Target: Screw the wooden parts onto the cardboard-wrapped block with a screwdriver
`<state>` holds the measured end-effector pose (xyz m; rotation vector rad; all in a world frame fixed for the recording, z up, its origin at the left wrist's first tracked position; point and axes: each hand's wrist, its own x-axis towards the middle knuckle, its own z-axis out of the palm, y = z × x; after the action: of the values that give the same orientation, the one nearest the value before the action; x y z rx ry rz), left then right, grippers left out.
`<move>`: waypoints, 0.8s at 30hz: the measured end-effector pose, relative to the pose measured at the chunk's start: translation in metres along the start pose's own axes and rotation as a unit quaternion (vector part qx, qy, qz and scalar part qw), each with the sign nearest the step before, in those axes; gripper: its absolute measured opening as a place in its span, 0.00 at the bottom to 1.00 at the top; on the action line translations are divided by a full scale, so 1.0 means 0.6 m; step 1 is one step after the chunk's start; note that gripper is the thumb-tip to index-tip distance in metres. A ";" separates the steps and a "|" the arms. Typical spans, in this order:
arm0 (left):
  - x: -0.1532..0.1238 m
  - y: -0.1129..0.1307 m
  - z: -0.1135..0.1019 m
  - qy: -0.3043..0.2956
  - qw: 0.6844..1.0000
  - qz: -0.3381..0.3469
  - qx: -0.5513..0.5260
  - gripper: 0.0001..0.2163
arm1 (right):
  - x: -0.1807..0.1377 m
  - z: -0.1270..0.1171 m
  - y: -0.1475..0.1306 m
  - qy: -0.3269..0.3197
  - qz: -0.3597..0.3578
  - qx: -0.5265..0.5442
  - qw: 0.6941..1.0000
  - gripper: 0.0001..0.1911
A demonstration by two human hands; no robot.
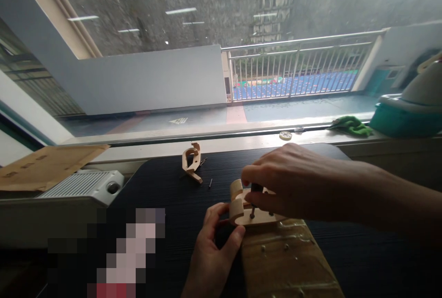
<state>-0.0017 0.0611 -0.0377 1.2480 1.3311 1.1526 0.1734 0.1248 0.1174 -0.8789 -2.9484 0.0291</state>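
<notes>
My left hand (212, 247) pinches the rounded front of a small wooden assembly (241, 208) that rests on the end of a wooden board (286, 261) wrapped in clear plastic. My right hand (286, 180) reaches in from the right, its fingers closed around a small dark-handled screwdriver (254, 196) whose tip stands on the wooden assembly. Both hands are over a black ribbed table (165, 187).
A second curved wooden piece (191, 160) stands farther back on the table with a small nail (210, 183) beside it. A white radiator (83, 185) and cardboard (44, 164) lie left. On the window sill are a yellow disc (285, 135), a green cloth (350, 125) and a teal object (404, 120).
</notes>
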 end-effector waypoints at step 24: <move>-0.008 0.005 0.015 0.018 1.000 0.013 -0.011 0.16 | 0.010 -0.030 -0.014 -0.131 -0.001 -0.008 0.991 0.06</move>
<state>0.0077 0.0567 -0.0353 1.2373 1.3287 1.2092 0.1648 0.1208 0.1363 -0.9422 -3.1943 0.1296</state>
